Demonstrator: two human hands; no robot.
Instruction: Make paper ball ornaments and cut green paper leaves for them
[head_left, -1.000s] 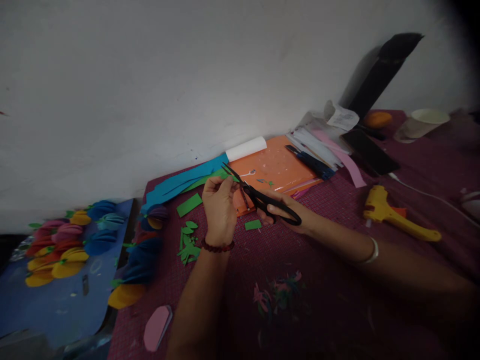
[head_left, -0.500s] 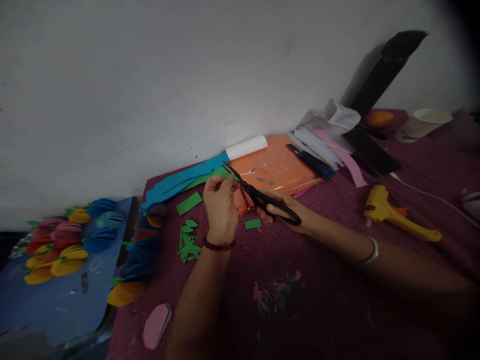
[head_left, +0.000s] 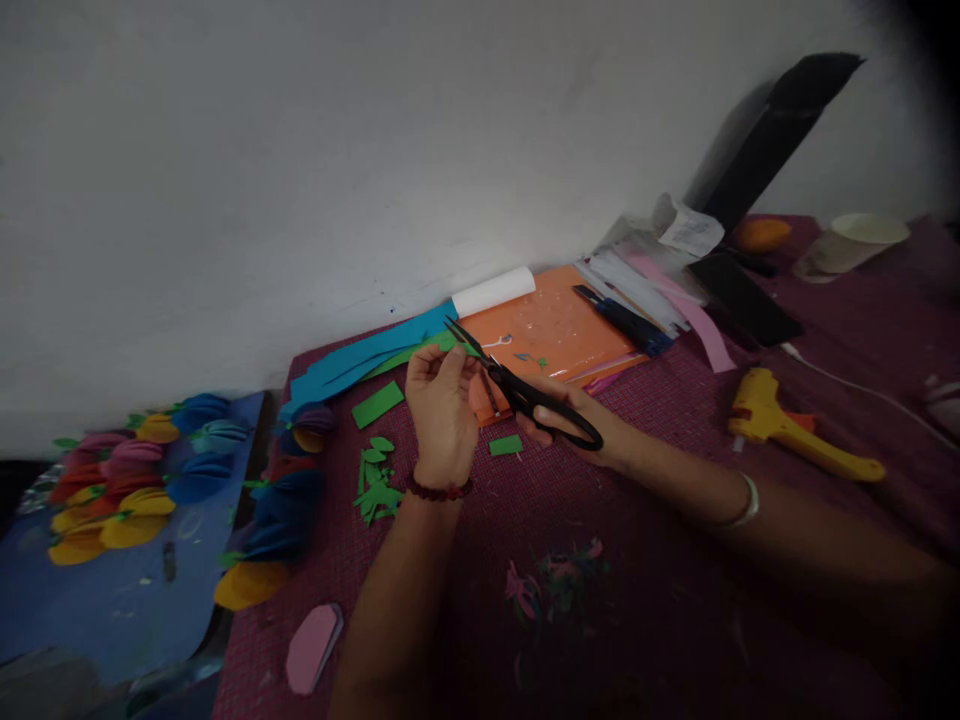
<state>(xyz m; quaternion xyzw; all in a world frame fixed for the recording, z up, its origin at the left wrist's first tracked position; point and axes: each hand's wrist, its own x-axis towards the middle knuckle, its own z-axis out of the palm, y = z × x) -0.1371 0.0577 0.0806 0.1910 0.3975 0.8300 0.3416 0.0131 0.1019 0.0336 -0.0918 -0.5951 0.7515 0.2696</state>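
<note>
My right hand [head_left: 559, 405] grips black-handled scissors [head_left: 551, 405], their blades pointing up and to the left, slightly parted. Beside the blades, my left hand [head_left: 444, 405] pinches what looks like a small piece of green paper [head_left: 471, 349], mostly hidden by the fingers. A green paper rectangle [head_left: 378, 404] lies left of my left hand, and a smaller green rectangle [head_left: 505, 445] sits below the scissors. Green leaf shapes and scraps [head_left: 376, 490] are piled left of my left wrist. Blue paper strips [head_left: 360, 362] stretch behind, along the wall.
Colourful paper balls [head_left: 139, 510] cover a blue surface [head_left: 90, 610] at left. An orange plastic-covered packet [head_left: 555, 315] carries a utility knife [head_left: 622, 320]. To the right are a phone [head_left: 742, 298], a yellow glue gun [head_left: 799, 430] and a paper cup [head_left: 855, 245]. Pink shapes [head_left: 312, 650] lie in front.
The view shifts very slightly. Both hands and the scissors stay in nearly the same position, with the blades still beside my left fingertips.
</note>
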